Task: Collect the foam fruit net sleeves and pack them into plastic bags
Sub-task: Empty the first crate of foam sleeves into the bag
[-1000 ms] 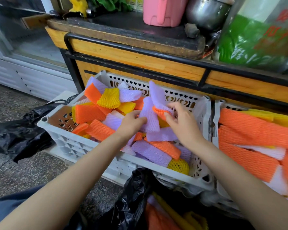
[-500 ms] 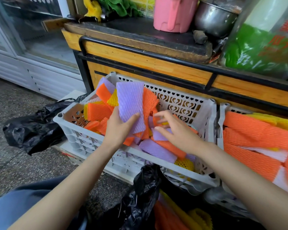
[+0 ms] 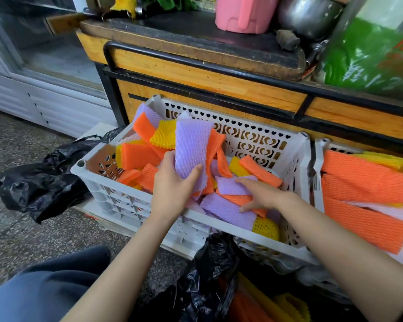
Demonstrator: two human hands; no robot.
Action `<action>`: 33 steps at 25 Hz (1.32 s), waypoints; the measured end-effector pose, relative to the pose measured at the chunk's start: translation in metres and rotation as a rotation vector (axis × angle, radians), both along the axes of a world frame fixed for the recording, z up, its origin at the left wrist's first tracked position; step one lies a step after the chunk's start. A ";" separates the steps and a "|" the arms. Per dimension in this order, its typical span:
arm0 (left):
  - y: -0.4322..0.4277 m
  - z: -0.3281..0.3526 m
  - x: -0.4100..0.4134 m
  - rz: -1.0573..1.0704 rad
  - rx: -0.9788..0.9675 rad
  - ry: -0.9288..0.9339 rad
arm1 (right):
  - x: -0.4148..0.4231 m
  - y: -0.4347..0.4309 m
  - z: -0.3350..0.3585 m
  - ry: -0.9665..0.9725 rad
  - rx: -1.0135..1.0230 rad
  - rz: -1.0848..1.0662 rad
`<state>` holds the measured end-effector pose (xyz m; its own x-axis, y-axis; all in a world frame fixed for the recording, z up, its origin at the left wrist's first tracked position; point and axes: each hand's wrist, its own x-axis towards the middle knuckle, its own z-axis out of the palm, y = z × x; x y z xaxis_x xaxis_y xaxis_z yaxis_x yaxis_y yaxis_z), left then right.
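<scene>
I grip a purple sleeve upright, long axis vertical, bunched with orange ones in my left hand over the crate. My right hand, fingers spread and unclenched, rests on loose sleeves in the crate, nearer them. In front of the crate, the black bag holds orange and yellow sleeves.

Gripping a purple foam sleeve upright in the left hand, thumb across its face; reaching the right hand forward and low, fingers extended, palm down
</scene>
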<state>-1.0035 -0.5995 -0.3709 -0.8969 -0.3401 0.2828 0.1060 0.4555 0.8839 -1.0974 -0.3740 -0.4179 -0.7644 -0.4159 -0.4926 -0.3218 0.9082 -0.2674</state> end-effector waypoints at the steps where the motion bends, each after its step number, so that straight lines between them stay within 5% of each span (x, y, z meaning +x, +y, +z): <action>1: 0.001 0.000 -0.001 0.002 -0.002 -0.007 | -0.001 0.001 0.000 0.033 -0.002 0.016; 7: 0.001 0.000 -0.003 0.027 -0.009 -0.046 | 0.006 -0.003 0.021 0.323 -0.089 -0.026; 11: 0.003 0.001 -0.005 0.060 -0.041 -0.090 | 0.027 -0.005 0.053 0.489 -0.321 -0.232; 15: 0.004 0.001 -0.007 0.020 -0.085 -0.149 | 0.059 -0.019 0.081 0.509 -0.580 -0.351; 20: 0.005 0.010 -0.005 -0.044 -0.046 -0.178 | 0.084 -0.030 0.102 0.509 -0.638 -0.353; 28: 0.076 0.070 0.051 -0.277 0.172 0.099 | 0.128 0.016 0.137 0.634 -0.874 -0.462; 33: 0.126 0.077 0.083 -0.431 -0.121 0.269 | 0.177 0.045 0.159 0.597 -0.870 -0.379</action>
